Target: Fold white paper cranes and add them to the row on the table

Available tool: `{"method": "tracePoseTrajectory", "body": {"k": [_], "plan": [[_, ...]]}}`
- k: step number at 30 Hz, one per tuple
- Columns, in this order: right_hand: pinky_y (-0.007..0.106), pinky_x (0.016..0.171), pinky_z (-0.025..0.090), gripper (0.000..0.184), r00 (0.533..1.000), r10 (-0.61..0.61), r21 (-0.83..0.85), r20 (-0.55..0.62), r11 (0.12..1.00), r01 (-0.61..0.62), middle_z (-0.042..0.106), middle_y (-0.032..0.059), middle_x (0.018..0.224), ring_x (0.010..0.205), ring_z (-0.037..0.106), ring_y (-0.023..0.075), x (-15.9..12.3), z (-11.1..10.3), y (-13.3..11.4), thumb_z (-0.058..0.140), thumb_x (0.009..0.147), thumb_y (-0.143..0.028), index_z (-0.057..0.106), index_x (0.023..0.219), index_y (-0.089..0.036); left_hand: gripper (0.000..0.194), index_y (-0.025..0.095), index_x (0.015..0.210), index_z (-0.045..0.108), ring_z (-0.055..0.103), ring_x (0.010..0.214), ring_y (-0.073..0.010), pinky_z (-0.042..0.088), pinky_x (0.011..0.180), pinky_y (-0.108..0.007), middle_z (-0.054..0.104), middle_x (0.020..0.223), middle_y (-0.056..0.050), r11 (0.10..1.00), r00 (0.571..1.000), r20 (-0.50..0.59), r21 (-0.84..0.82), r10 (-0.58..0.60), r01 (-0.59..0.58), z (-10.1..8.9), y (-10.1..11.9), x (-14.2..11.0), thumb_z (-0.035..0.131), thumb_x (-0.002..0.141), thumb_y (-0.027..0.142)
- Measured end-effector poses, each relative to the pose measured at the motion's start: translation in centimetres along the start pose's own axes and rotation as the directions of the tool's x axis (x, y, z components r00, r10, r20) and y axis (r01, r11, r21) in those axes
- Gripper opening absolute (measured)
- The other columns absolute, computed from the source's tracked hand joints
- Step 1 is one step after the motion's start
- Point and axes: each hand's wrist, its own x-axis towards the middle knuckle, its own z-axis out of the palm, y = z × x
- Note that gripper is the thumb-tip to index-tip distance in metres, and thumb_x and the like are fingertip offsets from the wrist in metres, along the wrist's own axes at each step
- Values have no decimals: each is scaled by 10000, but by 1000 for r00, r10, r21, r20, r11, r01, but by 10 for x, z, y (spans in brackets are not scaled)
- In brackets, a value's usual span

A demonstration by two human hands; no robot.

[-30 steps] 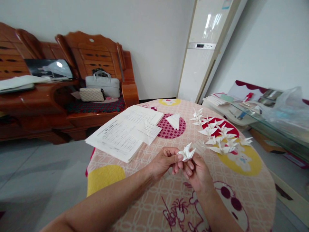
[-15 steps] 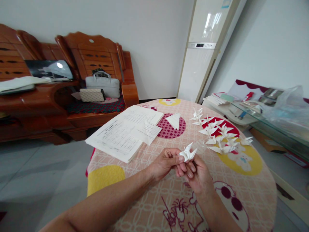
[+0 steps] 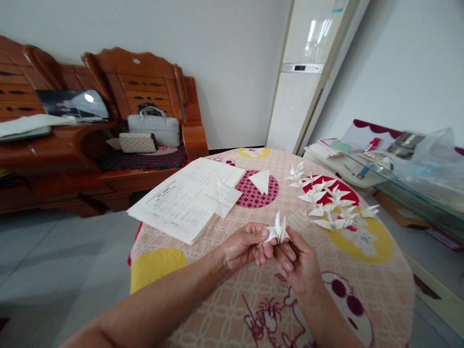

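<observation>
A small white folded paper piece [image 3: 277, 231] is pinched between both hands above the round table [image 3: 163, 263], its points standing upward. My left hand [image 3: 242, 246] grips it from the left with thumb and fingers closed. From the right, my right hand [image 3: 299, 263] holds it with curled fingers. Several finished white paper cranes [image 3: 328, 203] lie in a cluster on the cloth to the right of the hands. One folded white paper triangle [image 3: 261, 181] rests on a red checked circle further back.
A stack of printed sheets [image 3: 184, 200] lies at the table's left back. A wooden sofa [image 3: 108, 121] with bags stands behind on the left, and a tall white air conditioner [image 3: 302, 77] by the wall. A glass shelf [image 3: 398, 169] with clutter is at right.
The paper piece has been turned in my fingers, so its wings now stand more upright and closer together. Both hands stayed in about the same place.
</observation>
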Motion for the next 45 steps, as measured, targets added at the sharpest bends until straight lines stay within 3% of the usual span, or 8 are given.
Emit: {"method": "tracePoseTrajectory", "body": {"k": [8,13,17,21,27,32,39,45], "plan": [[177,311,463,286,994,-60,-25,91,998,63,521,-52,456,336,475,83,-1,6,1,651,851,-287,583,605,-158,134,61,841,635,642,555,-60,519,570,-92,685,694,-45,977,995,-73,-199,64,-78,8,-4,1,700,809,174],[159,287,430,282,996,-67,-6,64,998,67,505,-66,465,327,456,74,1,3,3,656,847,-268,544,608,-170,135,58,803,632,599,507,-43,485,516,-75,630,612,-15,975,987,-153,-204,55,-86,17,-2,3,730,774,146],[165,275,434,296,996,-70,21,55,997,69,509,-72,450,304,446,71,2,0,5,653,849,-260,548,590,-166,118,60,765,635,571,470,-31,472,486,-71,614,587,-3,971,986,-151,-218,67,-99,22,-2,4,730,770,130],[164,282,437,336,995,-66,33,70,997,64,521,-61,441,306,464,73,2,-1,6,614,879,-261,562,564,-158,98,56,795,648,591,490,-37,490,496,-74,633,610,-6,959,986,-147,-260,78,-115,18,-6,5,726,768,110],[171,331,440,230,995,-77,54,63,996,74,518,-77,452,318,451,64,2,-3,5,618,882,-283,620,682,-170,74,46,837,646,664,577,-81,552,582,-115,700,721,-74,952,986,-150,-285,70,-111,8,-14,8,667,822,115],[191,341,430,362,996,-62,59,71,997,58,510,-57,433,334,452,73,3,-8,6,567,917,-297,576,576,-178,89,44,818,640,690,597,-100,558,595,-118,712,714,-86,952,982,-178,-285,64,-114,7,-18,9,671,824,127],[170,318,416,207,996,-84,41,2,996,84,477,-93,417,316,454,66,3,-7,5,612,887,-309,631,728,-178,81,42,814,630,692,607,-105,561,594,-117,708,719,-94,936,977,-210,-334,40,-110,7,-15,9,656,836,115],[196,327,435,245,996,-85,33,-3,996,85,508,-75,424,340,481,79,3,-2,2,660,853,-315,603,654,-184,60,38,811,633,698,609,-120,575,589,-140,715,730,-108,928,978,-203,-351,55,-125,7,-16,9,642,838,90]]}}
